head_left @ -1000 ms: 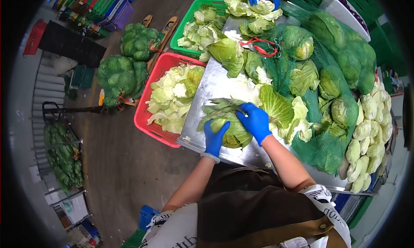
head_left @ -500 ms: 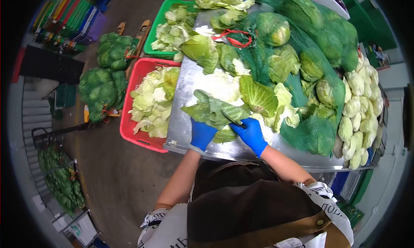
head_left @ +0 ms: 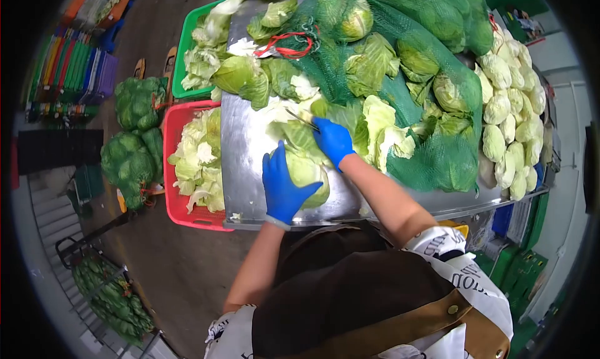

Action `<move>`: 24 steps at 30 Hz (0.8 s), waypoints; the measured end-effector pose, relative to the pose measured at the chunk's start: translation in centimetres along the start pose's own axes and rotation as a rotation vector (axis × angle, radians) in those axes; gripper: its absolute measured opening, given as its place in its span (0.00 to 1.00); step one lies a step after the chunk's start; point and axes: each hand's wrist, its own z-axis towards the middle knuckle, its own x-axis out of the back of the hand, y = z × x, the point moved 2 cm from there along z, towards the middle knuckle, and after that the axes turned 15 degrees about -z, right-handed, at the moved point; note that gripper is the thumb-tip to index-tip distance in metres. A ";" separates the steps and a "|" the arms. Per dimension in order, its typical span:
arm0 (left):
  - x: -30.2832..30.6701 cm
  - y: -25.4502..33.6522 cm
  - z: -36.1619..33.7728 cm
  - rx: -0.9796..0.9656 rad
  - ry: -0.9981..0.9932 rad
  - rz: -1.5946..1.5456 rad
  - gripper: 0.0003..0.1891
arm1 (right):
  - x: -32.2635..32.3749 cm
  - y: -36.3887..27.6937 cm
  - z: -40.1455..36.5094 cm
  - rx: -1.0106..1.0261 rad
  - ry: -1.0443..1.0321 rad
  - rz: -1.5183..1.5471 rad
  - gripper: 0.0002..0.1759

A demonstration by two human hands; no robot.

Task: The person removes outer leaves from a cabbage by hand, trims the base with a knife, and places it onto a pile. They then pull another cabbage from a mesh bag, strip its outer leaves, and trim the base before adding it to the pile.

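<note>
My left hand [head_left: 282, 185], in a blue glove, is open with thumb and fingers spread against the left side of a pale green cabbage [head_left: 307, 178] on the metal table [head_left: 240, 165]. My gloved right hand [head_left: 332, 141] is closed round a knife [head_left: 301, 118], whose blade points up and left over the cabbage's outer leaves. Loose leaves [head_left: 378, 124] lie to the right of my right hand. A cabbage with dark outer leaves [head_left: 234, 74] lies farther back on the table, near a red tie [head_left: 290, 46].
Left of the table stand a red crate [head_left: 172, 199] and a green crate [head_left: 184, 43], both holding leaves. Green net bags [head_left: 406, 165] of cabbages cover the table's right part, beside stacked pale cabbages [head_left: 500, 109]. Another person's blue-gloved hand shows at the top edge.
The view has shifted. My left hand has opened and spread beside the cabbage. My right hand, with the knife, has moved up and away from the table's front edge. The large green leaf is off my left hand.
</note>
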 end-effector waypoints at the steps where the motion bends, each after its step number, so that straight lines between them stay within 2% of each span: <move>1: 0.1 -0.1 -0.4 -0.037 -0.036 0.011 0.59 | -1.4 1.7 -0.1 0.011 -0.016 -0.011 0.24; 4: 0.8 -0.4 -1.8 -0.033 -0.047 -0.034 0.59 | -1.9 2.9 -2.9 -0.217 -0.169 0.130 0.22; 5: 0.8 -0.6 -2.6 0.051 -0.015 -0.030 0.59 | -1.3 2.9 -3.5 -0.298 -0.223 0.157 0.22; 8: -0.1 0.4 -4.0 0.154 0.082 -0.084 0.60 | 4.7 1.6 -6.4 -0.136 0.187 0.149 0.24; 11: -0.5 0.3 -2.9 0.137 0.051 -0.061 0.59 | 9.0 0.4 -10.1 0.212 0.148 0.321 0.25; 12: -0.2 0.2 -1.9 0.123 0.036 -0.053 0.59 | 10.2 -0.7 -11.6 0.168 0.046 0.404 0.26; 14: 0.4 -0.4 -0.2 0.136 0.007 -0.043 0.56 | 9.4 -0.4 -13.9 0.118 -0.237 0.351 0.25; 20: 1.0 -3.2 2.5 0.228 -0.078 -0.169 0.56 | 5.1 -1.9 -13.7 -0.026 -0.152 0.291 0.21; 21: 1.0 -2.9 2.6 0.217 -0.071 -0.129 0.54 | 4.2 -2.2 -13.4 -0.059 -0.176 0.280 0.17; 24: 1.0 -3.0 2.6 0.210 -0.065 -0.162 0.53 | 3.0 -2.5 -12.2 -0.079 -0.268 0.228 0.14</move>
